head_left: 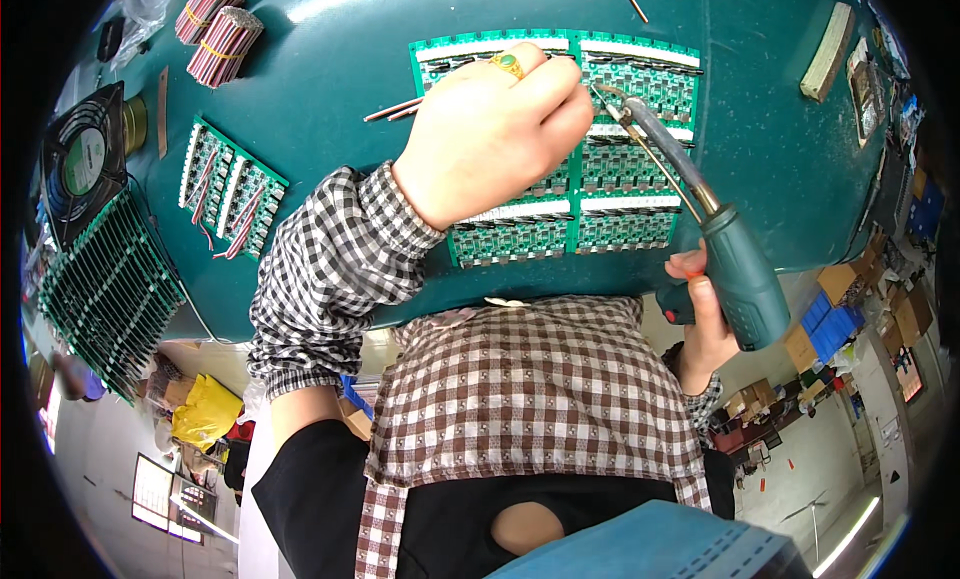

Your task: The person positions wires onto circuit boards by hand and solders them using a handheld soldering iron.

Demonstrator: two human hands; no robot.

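My left hand is closed over the upper part of a green circuit board panel, hiding much of its left half. Thin reddish wires stick out on the left side of that hand, and its fingers seem pinched on them; their far ends are hidden. In my right hand is a dark green soldering gun, gripped by its handle. Its bent metal tip, with a thin tube alongside, reaches the panel close to my left fingertips. Rows of small parts and white strips cover the panel.
Left of the panel lies a smaller circuit board with wires on it. Banded wire bundles stand at the far left, near a black fan and a rack of boards. A pale block rests at far right.
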